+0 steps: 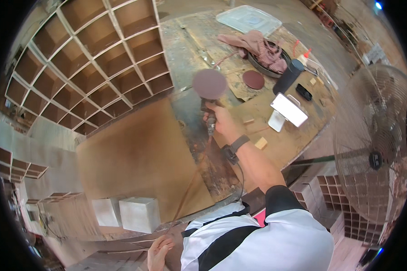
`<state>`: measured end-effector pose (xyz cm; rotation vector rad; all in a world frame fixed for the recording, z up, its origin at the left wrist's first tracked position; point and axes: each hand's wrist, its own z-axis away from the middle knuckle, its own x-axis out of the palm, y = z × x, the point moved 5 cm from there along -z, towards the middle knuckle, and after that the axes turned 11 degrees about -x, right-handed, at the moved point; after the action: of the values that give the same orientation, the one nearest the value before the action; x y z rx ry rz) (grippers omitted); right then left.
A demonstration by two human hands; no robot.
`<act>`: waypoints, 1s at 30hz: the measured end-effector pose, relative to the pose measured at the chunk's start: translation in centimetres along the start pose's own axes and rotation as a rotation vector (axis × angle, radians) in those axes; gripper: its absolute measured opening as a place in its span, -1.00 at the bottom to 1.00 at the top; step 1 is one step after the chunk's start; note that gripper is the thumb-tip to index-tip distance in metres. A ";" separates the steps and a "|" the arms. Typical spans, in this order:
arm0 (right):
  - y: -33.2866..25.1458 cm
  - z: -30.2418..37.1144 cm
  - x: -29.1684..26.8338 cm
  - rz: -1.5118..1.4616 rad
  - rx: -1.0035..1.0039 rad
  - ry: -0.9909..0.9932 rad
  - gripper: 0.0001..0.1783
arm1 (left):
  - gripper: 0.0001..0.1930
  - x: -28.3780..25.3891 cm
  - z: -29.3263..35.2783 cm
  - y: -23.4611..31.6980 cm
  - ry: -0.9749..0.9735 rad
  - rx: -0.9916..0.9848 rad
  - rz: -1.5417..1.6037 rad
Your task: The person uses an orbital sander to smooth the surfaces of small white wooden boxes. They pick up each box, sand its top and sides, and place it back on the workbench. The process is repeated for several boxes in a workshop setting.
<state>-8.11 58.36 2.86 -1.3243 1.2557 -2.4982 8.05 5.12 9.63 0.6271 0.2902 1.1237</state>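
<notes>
My right hand (219,118) is wrapped round the handle of a sander (211,122), held over the workbench. Its round purple-grey sanding disc (210,84) faces up toward me. From the handle a thin brown hose (185,194) slants down to the bench's near edge. There my left hand (159,249) is low, with curled fingers closed on the hose; part of the grip is hidden. A brown board (131,158) lies left of the sander. Beyond my right hand a dark red sanding disc (253,79) lies flat on the bench.
A compartmented wooden unit (88,54) stands far left. Two white boxes (139,215) sit at the near edge. On the right are a propped white phone (288,109), dark cylinder (288,77), basin (271,58) with a pink cloth, wood block (261,143) and large fan (375,144).
</notes>
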 end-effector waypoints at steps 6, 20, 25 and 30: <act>-0.4 -2.7 -1.0 0.029 -0.078 -0.052 -0.70 | -0.53 0.6 0.5 -0.2 0.073 0.002 0.012; -1.9 -3.6 -1.3 0.283 -0.126 -0.021 -0.62 | -0.48 1.1 -1.3 -3.3 0.159 0.033 0.108; -3.1 -3.3 -1.3 0.443 -0.165 -0.053 -0.57 | -0.47 1.2 -1.1 -3.6 0.186 0.045 0.115; -5.5 -2.9 -0.7 0.682 -0.305 -0.050 -0.45 | -0.45 1.0 -1.6 -4.3 0.207 0.035 0.098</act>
<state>-8.01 64.14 5.26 -0.7854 1.7537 -1.8429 10.84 5.27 5.88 0.5610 0.4615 1.2830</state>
